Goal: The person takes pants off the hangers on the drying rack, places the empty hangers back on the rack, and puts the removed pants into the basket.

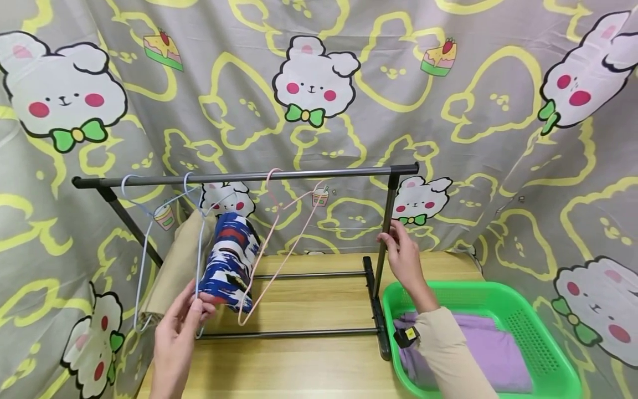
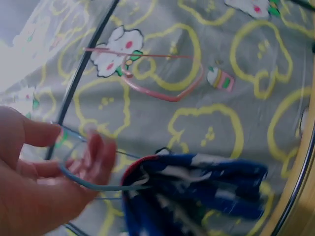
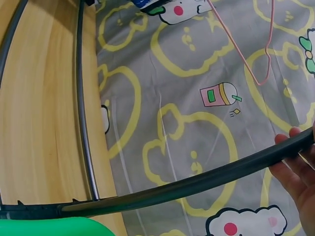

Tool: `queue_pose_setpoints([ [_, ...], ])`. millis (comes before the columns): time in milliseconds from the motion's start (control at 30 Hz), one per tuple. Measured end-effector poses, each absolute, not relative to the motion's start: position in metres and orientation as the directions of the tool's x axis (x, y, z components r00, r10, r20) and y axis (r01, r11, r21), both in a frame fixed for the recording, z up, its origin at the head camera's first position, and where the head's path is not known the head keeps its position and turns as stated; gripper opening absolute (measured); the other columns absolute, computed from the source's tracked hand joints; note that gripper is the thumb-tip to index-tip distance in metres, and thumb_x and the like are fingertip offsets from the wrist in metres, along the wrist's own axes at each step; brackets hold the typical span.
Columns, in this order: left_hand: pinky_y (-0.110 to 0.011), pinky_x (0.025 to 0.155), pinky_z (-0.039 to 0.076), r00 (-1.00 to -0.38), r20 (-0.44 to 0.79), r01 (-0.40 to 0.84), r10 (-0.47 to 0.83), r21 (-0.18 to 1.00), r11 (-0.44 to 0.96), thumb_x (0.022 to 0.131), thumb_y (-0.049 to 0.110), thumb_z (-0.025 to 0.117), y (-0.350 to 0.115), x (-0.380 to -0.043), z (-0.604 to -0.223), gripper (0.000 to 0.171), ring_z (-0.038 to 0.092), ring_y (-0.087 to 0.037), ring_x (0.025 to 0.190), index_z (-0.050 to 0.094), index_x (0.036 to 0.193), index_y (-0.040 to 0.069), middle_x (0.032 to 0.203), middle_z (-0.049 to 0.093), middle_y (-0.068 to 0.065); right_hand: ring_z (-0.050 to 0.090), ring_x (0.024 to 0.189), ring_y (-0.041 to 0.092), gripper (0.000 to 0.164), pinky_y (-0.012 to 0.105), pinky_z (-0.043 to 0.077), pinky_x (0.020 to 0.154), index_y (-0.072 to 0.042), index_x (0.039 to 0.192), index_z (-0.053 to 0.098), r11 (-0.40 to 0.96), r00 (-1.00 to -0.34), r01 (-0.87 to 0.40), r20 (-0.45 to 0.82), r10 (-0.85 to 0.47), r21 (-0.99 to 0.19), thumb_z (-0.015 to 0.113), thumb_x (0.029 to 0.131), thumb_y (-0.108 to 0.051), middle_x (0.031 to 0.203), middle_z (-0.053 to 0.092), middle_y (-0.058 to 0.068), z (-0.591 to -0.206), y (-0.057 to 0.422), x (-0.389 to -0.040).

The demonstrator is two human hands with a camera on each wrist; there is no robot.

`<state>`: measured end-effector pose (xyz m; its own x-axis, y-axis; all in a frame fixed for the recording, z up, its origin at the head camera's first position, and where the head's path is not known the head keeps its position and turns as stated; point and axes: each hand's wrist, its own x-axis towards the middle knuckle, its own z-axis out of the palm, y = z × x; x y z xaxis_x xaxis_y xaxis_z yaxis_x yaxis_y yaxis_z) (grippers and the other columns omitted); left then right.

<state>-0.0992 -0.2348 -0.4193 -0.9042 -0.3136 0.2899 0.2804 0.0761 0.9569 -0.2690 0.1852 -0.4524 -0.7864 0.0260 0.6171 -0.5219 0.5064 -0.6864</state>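
Note:
My left hand is at the lower end of a light blue hanger. In the left wrist view its thumb and blurred fingers stand apart around the hanger's end. A blue, white and red patterned garment hangs folded on this hanger. To its left a beige garment hangs by another blue hanger. A pink hanger hangs bare to the right. All hang from the dark rack's top bar. My right hand grips the rack's right post, fingertips on one side and thumb on the other.
A green basket with a folded purple cloth stands right of the rack, partly under my right forearm. The rack's lower rails lie along the wooden tabletop. A bunny-print curtain encloses the back and sides.

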Motion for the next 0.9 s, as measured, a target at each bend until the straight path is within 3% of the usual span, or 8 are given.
queue_pose_setpoints([
  [100,-0.022,0.067,0.056,-0.941,0.252,0.285,-0.226,0.95,-0.125,0.111,0.013,0.045,-0.239,-0.106,-0.42,0.044,0.06,-0.01,0.074,0.041,0.15,-0.007,0.093,0.065,-0.004,0.072,0.091,0.023,0.017,0.036,0.056,0.075,-0.009,0.122,0.059,0.512,-0.784,-0.52,0.62,0.033,-0.684,0.055,0.107,-0.014,0.096,0.072,0.007,-0.453,0.185,-0.27],
  [200,-0.025,0.05,0.041,-0.944,0.298,0.322,-0.145,0.926,-0.195,0.112,0.014,0.04,-0.243,-0.11,-0.422,0.041,0.045,-0.014,0.062,0.042,0.146,-0.009,0.086,0.058,-0.004,0.072,0.091,0.022,0.017,0.039,0.056,0.075,-0.01,0.122,0.059,0.514,-0.784,-0.519,0.62,0.032,-0.683,0.055,0.107,-0.014,0.096,0.072,0.006,-0.453,0.185,-0.27],
  [333,-0.032,0.047,0.019,-0.933,0.359,0.343,-0.017,0.876,-0.339,0.112,0.006,0.031,-0.248,-0.115,-0.426,0.033,0.024,-0.021,0.059,0.044,0.139,-0.007,0.082,0.05,-0.002,0.072,0.09,0.021,0.017,0.037,0.055,0.074,-0.01,0.123,0.059,0.508,-0.784,-0.521,0.619,0.032,-0.686,0.056,0.106,-0.012,0.095,0.072,0.005,-0.454,0.185,-0.27],
  [500,-0.027,0.044,0.008,-0.928,0.359,0.261,0.095,0.811,-0.524,0.112,0.002,0.024,-0.253,-0.119,-0.427,0.031,0.016,-0.018,0.06,0.05,0.129,0.001,0.077,0.034,-0.004,0.071,0.088,0.021,0.018,0.029,0.054,0.074,-0.007,0.123,0.06,0.502,-0.775,-0.534,0.631,0.032,-0.681,0.057,0.106,-0.012,0.094,0.072,0.005,-0.453,0.185,-0.27],
  [667,-0.024,0.04,0.002,-0.938,0.344,0.265,0.048,0.798,-0.542,0.113,0.007,0.027,-0.251,-0.12,-0.422,0.03,0.009,-0.015,0.053,0.056,0.119,0.0,0.071,0.018,-0.004,0.071,0.088,0.021,0.02,0.028,0.053,0.073,-0.005,0.124,0.06,0.504,-0.771,-0.536,0.636,0.035,-0.677,0.057,0.106,-0.013,0.093,0.072,0.005,-0.453,0.184,-0.271],
  [900,-0.025,0.039,-0.002,-0.948,0.298,0.311,-0.109,0.808,-0.501,0.112,0.011,0.036,-0.246,-0.121,-0.416,0.03,0.006,-0.016,0.049,0.062,0.103,0.0,0.065,0.015,-0.003,0.072,0.09,0.022,0.019,0.025,0.053,0.075,-0.006,0.123,0.059,0.491,-0.782,-0.524,0.621,0.046,-0.696,0.057,0.106,-0.013,0.094,0.072,0.006,-0.454,0.184,-0.271],
])
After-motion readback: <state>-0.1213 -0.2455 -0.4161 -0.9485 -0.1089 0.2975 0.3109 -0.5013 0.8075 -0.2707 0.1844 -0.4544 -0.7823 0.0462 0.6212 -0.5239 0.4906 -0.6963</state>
